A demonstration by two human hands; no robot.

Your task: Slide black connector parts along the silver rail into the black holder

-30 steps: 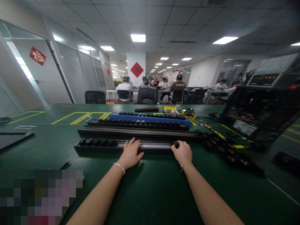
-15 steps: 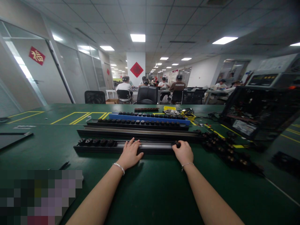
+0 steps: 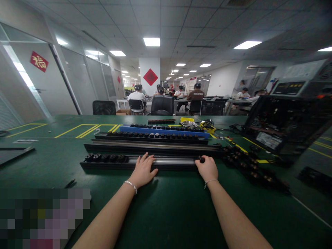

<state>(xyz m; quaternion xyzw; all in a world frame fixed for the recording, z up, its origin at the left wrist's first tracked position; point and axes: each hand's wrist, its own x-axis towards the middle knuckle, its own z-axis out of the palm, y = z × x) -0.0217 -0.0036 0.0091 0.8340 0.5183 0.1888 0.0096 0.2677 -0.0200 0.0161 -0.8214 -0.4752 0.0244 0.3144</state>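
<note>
A long black metal channel (image 3: 171,167) lies crosswise in front of me, with a bare silvery middle. Several black socket-like modules (image 3: 105,158) sit in a row in its left end. Spread across the channel's middle, my left hand (image 3: 144,169) rests with its fingers apart, holding nothing. At the channel's right end, my right hand (image 3: 208,168) has its fingers closed around one small black module (image 3: 201,159), mostly covered by the fingers. Whether that module sits in the channel or just above it, I cannot tell.
Behind lie another black channel (image 3: 155,147), a filled black strip (image 3: 145,135) and a blue strip (image 3: 166,132). Loose black modules (image 3: 251,164) are piled at the right, near an open black machine casing (image 3: 275,121). A metal dish (image 3: 189,124) stands at the back. People sit at far tables.
My right hand has slid slightly to the right along the channel with the small black module. My left hand stays in place on the channel.
</note>
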